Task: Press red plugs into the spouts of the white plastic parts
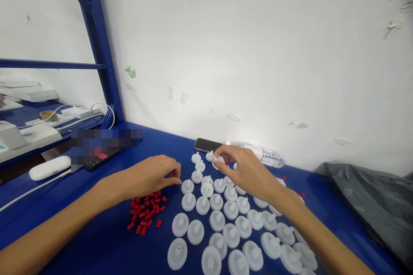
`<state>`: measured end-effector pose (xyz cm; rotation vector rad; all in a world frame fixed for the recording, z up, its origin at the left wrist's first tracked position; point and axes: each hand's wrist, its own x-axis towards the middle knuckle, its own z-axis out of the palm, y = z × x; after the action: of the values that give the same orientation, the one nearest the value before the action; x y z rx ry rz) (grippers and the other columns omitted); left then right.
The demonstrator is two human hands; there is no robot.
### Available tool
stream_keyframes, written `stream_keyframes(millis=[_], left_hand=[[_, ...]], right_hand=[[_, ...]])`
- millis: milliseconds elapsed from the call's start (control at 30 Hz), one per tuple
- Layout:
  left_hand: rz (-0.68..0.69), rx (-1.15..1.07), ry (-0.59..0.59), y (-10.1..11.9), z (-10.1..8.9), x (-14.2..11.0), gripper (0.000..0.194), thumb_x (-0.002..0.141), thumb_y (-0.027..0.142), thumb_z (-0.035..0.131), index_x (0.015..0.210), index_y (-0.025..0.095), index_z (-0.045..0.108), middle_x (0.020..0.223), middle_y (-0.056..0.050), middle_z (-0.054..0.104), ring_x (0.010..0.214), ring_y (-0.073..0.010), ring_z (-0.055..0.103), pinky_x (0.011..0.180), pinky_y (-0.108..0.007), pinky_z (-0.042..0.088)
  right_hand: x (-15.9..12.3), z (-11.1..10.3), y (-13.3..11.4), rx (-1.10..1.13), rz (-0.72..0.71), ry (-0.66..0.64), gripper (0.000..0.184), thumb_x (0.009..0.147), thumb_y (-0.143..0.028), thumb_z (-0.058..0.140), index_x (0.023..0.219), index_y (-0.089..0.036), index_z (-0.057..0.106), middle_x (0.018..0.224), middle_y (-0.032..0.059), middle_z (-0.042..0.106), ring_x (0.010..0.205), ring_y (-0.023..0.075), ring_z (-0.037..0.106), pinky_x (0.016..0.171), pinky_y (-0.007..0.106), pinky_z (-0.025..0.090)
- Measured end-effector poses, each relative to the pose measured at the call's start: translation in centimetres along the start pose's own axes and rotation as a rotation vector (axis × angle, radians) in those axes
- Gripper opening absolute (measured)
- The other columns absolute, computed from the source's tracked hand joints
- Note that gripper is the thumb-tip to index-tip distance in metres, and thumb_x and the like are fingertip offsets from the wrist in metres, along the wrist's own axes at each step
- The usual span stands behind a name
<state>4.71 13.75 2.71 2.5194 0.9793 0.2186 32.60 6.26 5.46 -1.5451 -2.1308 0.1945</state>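
Observation:
Several white round plastic discs with short stems (217, 221) lie spread over the blue table, most with the stem up. My right hand (247, 169) is at the far part of this group, thumb and fingers pinched at the edge of one white disc (218, 163). To the left, my left hand (155, 175) hovers above a pile of small red caps (143, 214), palm down. Its fingers are curled with thumb and forefinger close together; whatever may be between them is hidden. A few red caps also lie among the discs at the right, partly covered by my right arm.
Against the wall lie a dark phone (208, 145) and a clear plastic bottle (272, 157). A dark grey plastic bag (364, 202) covers the right side. A white rounded device (50, 168) with a cable is at left, near a blue rack post (103, 51).

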Motion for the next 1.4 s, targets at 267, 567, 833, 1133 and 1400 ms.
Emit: stream_keyframes(millis=[267,567,833,1133,1400], left_hand=[[0.036,-0.17,0.294,1.6,-0.1,0.9,0.032,0.101,0.049,0.063,0.093,0.022,0.077,0.076,0.001,0.074,0.063,-0.0146,0.06,0.061,-0.026,0.043],[0.207,-0.325,0.371,2.8,1.4,0.6,0.017,0.1,0.032,0.066,0.101,0.026,0.081,0.092,0.002,0.079,0.067,-0.0102,0.067,0.057,-0.02,0.049],[0.308,-0.344,0.446,2.9,2.3,0.7,0.012,0.097,0.024,0.071,0.093,0.023,0.082,0.089,0.002,0.08,0.065,-0.0084,0.065,0.056,-0.019,0.045],[0.218,-0.4,0.463,3.6,2.5,0.4,0.012,0.088,0.033,0.084,0.085,0.023,0.078,0.078,0.004,0.076,0.06,-0.0093,0.059,0.054,-0.021,0.042],[0.047,-0.985,0.267,4.4,1.8,0.2,0.051,0.072,0.034,0.095,0.114,0.028,0.066,0.113,0.0,0.072,0.104,-0.0203,0.069,0.074,-0.026,0.056]], right_hand=[[-0.1,0.7,-0.7,-0.099,-0.105,-0.053,0.026,0.101,-0.043,0.071,0.118,-0.024,0.075,0.109,0.0045,0.078,0.098,0.0226,0.072,0.084,0.038,0.055],[-0.5,1.9,-2.0,-0.241,-0.228,-0.021,0.029,0.099,-0.04,0.074,0.117,-0.018,0.079,0.11,0.0101,0.079,0.103,0.03,0.074,0.09,0.045,0.055],[-0.5,2.1,-1.9,-0.249,-0.314,0.05,0.023,0.099,-0.034,0.074,0.113,-0.017,0.079,0.105,0.0058,0.08,0.096,0.0251,0.073,0.086,0.041,0.054],[-0.6,2.4,-2.2,-0.236,-0.426,0.167,0.009,0.096,-0.022,0.076,0.101,-0.016,0.08,0.093,0.0047,0.079,0.089,0.0227,0.071,0.084,0.038,0.05],[-0.5,1.9,-2.3,-0.05,-0.606,0.287,0.003,0.101,-0.021,0.07,0.101,-0.02,0.073,0.104,0.0007,0.081,0.09,0.0169,0.072,0.084,0.034,0.048]])
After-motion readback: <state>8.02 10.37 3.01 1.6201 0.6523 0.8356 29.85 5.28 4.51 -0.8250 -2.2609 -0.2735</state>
